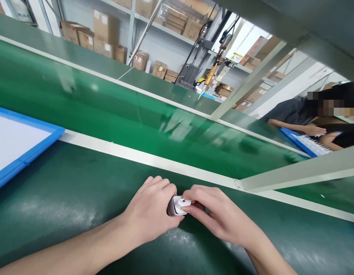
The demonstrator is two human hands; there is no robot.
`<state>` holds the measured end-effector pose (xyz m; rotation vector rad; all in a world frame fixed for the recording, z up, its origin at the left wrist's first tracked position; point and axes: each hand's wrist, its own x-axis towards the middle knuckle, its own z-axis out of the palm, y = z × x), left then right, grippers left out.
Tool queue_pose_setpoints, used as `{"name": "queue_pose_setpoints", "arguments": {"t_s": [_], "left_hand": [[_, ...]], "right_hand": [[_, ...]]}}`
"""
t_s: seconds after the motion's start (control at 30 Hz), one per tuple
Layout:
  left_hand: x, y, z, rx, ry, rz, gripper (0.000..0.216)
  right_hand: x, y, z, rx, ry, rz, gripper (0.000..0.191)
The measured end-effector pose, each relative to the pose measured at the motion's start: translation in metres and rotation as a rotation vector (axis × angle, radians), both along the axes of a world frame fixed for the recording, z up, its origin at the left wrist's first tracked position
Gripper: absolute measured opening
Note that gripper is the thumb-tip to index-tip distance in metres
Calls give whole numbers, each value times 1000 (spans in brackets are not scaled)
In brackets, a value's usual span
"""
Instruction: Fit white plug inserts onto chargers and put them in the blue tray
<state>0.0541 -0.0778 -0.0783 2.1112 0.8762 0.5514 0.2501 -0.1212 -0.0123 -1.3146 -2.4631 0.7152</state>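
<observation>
My left hand (154,208) is wrapped round a small grey housing (171,206) with a rounded rectangular end. At its open end sits a white plastic piece (179,205), which looks partly inside the housing. The thumb and forefinger of my right hand (212,212) pinch this white piece from the right. A tiny dark reddish spot shows at the fingertips, too small to name. Most of the housing is hidden in my left fist. Both hands are held over the dark green bench (88,179), close together.
On the left lies a blue-edged tray (25,163) with a white inside. A green conveyor belt (108,110) runs beyond a pale rail (148,156). A slanted metal post (303,172) stands at right. Another person (297,109) works by a blue tray (299,143). Boxes (105,28) fill shelves behind.
</observation>
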Motion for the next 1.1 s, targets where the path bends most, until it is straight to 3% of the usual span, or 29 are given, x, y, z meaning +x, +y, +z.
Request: {"name": "queue_pose_setpoints", "arguments": {"t_s": [0.3,0.67,0.83,1.0,1.1], "left_hand": [[-1,0,-1,8,-3,-14,28],[-1,0,2,-27,-11,-4,26],[1,-1,3,-41,-13,1,25],[-1,2,4,-96,-46,12,28],[-7,8,7,-184,-111,-25,37]], "right_hand": [[-9,-6,8,114,-170,38,15],[-13,-10,8,55,-263,-34,21],[-17,-13,6,136,-317,-25,25],[-12,-8,-4,86,-182,-60,26],[-2,-2,-8,104,88,-139,23]]}}
